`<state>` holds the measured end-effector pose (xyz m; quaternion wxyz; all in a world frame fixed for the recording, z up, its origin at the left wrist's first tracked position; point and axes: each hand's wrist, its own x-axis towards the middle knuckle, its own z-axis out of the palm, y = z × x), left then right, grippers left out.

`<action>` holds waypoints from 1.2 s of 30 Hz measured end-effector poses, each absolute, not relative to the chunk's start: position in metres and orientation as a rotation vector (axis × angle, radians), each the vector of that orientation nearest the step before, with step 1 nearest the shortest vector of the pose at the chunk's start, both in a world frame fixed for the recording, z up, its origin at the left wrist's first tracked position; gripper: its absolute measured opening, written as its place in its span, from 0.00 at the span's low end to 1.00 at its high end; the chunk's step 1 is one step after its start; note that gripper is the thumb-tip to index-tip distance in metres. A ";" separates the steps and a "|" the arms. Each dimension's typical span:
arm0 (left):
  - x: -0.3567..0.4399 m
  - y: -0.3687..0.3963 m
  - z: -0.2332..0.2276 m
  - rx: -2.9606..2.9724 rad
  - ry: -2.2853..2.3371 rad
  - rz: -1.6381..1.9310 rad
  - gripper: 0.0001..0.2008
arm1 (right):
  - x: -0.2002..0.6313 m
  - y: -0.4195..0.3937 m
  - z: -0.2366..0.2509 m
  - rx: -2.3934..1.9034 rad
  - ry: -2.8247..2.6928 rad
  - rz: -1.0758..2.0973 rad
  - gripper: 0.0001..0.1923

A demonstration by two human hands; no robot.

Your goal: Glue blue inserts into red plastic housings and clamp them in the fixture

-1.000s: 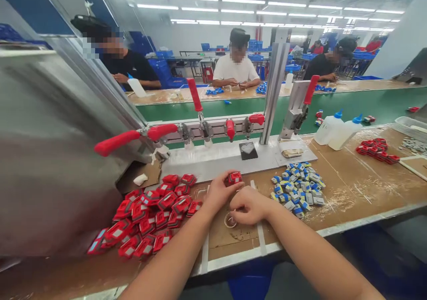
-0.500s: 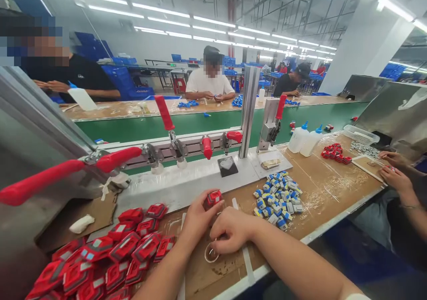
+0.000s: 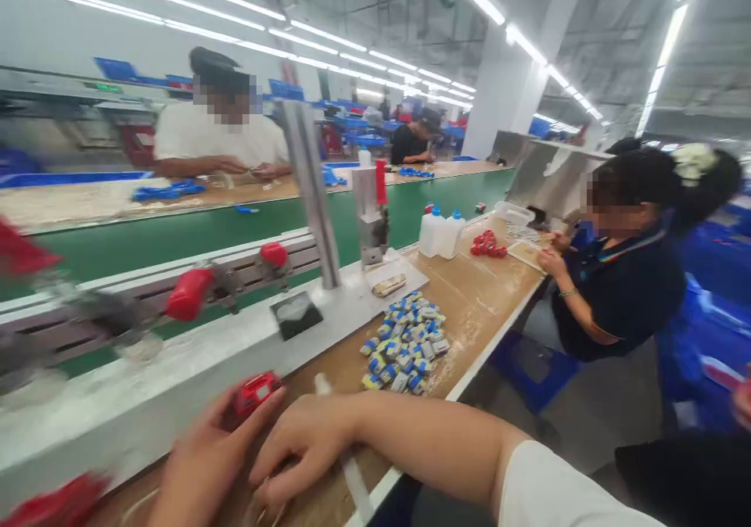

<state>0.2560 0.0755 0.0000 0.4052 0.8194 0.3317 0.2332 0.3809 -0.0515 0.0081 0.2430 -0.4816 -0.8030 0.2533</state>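
Observation:
My left hand [image 3: 205,449] is closed around a small red plastic part [image 3: 256,392] with a pale inset, held just above the bench. Close beside it, my right hand [image 3: 305,445] has its fingers curled and pointing down, low over the bench top. A thin round rim [image 3: 270,503] shows partly under its fingertips; whatever they pinch is hidden and blurred. Right of my hands lies a heap of small blue, white and yellow parts [image 3: 407,343]. At the lower left edge, more red parts [image 3: 59,503] are cut off and smeared by motion.
Red-handled toggle clamps [image 3: 191,292] line a metal frame behind my hands, with a metal post [image 3: 310,198] at its end. White bottles [image 3: 431,231] stand near a red pile [image 3: 488,244]. A co-worker [image 3: 622,277] sits at right; others work across the green belt [image 3: 246,218].
My view has swung to the right, so the co-worker at right shows more fully and the red heap has mostly left the picture. My left hand still holds the red part.

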 end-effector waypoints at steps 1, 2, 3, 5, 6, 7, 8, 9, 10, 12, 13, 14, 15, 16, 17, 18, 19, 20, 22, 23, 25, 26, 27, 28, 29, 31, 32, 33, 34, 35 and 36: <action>0.257 0.069 0.002 2.002 0.772 0.537 0.29 | 0.381 -0.058 0.010 -1.317 -2.177 0.645 0.19; 0.258 0.061 0.004 1.952 0.725 0.542 0.29 | 0.380 -0.065 0.011 -1.299 -2.169 0.614 0.19; 0.258 0.053 0.006 1.919 0.688 0.546 0.29 | 0.380 -0.072 0.012 -1.270 -2.147 0.591 0.19; 0.259 0.044 0.005 1.894 0.663 0.572 0.27 | 0.380 -0.079 0.012 -1.205 -2.078 0.554 0.18; 0.259 0.043 0.002 1.873 0.661 0.592 0.25 | 0.381 -0.080 0.010 -1.171 -2.061 0.546 0.18; 0.260 0.044 0.000 1.843 0.647 0.605 0.24 | 0.382 -0.079 0.008 -1.140 -2.040 0.545 0.18; 0.259 0.045 -0.003 1.796 0.624 0.614 0.24 | 0.382 -0.078 0.007 -1.119 -2.040 0.559 0.18; 0.259 0.046 -0.006 1.750 0.603 0.613 0.25 | 0.382 -0.078 0.006 -1.102 -2.037 0.570 0.18; 0.259 0.047 -0.008 1.718 0.591 0.621 0.24 | 0.381 -0.078 0.006 -1.089 -2.041 0.581 0.18; 0.259 0.045 -0.010 1.677 0.577 0.637 0.24 | 0.378 -0.081 0.008 -1.085 -2.062 0.598 0.18; 0.259 0.044 -0.011 1.671 0.573 0.644 0.23 | 0.376 -0.082 0.010 -1.091 -2.075 0.599 0.19; 0.259 0.044 -0.012 1.671 0.568 0.650 0.24 | 0.375 -0.083 0.011 -1.102 -2.088 0.596 0.19; 0.260 0.044 -0.013 1.674 0.562 0.654 0.24 | 0.374 -0.084 0.012 -1.114 -2.101 0.590 0.19; 0.260 0.044 -0.014 1.677 0.553 0.657 0.24 | 0.373 -0.084 0.013 -1.124 -2.112 0.585 0.18; 0.261 0.045 -0.016 1.677 0.543 0.658 0.24 | 0.373 -0.083 0.013 -1.134 -2.122 0.582 0.18; 0.261 0.046 -0.017 1.675 0.535 0.658 0.24 | 0.373 -0.083 0.013 -1.139 -2.128 0.583 0.18; 0.262 0.047 -0.019 1.673 0.528 0.656 0.24 | 0.373 -0.082 0.013 -1.141 -2.131 0.588 0.18; 0.262 0.048 -0.020 1.671 0.521 0.653 0.24 | 0.373 -0.081 0.013 -1.142 -2.129 0.594 0.18; 0.263 0.049 -0.022 1.669 0.507 0.646 0.23 | 0.376 -0.081 0.013 -1.129 -2.110 0.606 0.19; 0.262 0.049 -0.023 1.671 0.502 0.644 0.23 | 0.378 -0.082 0.013 -1.109 -2.085 0.610 0.20; 0.261 0.049 -0.021 1.681 0.499 0.637 0.23 | 0.383 -0.083 0.014 -1.068 -1.976 0.603 0.21; 0.261 0.048 -0.020 1.688 0.505 0.629 0.23 | 0.386 -0.084 0.014 -1.069 -1.876 0.580 0.21; 0.260 0.048 -0.018 1.697 0.513 0.618 0.22 | 0.389 -0.085 0.014 -1.098 -1.748 0.533 0.21; 0.259 0.047 -0.017 1.708 0.523 0.604 0.22 | 0.392 -0.085 0.014 -1.153 -1.602 0.464 0.22; 0.258 0.046 -0.015 1.720 0.532 0.588 0.22 | 0.395 -0.085 0.015 -1.225 -1.454 0.384 0.22; 0.257 0.046 -0.013 1.747 0.534 0.562 0.21 | 0.398 -0.083 0.015 -1.369 -1.222 0.250 0.22; 0.257 0.045 -0.012 1.757 0.527 0.554 0.21 | 0.399 -0.081 0.015 -1.424 -1.157 0.214 0.22; 0.257 0.045 -0.012 1.765 0.518 0.549 0.21 | 0.400 -0.079 0.015 -1.466 -1.122 0.202 0.22; 0.257 0.045 -0.011 1.771 0.507 0.541 0.20 | 0.400 -0.078 0.015 -1.496 -1.111 0.205 0.22; 0.257 0.045 -0.011 1.775 0.498 0.531 0.20 | 0.399 -0.076 0.015 -1.519 -1.112 0.210 0.23; 0.257 0.045 -0.011 1.781 0.496 0.521 0.20 | 0.399 -0.075 0.015 -1.536 -1.118 0.210 0.23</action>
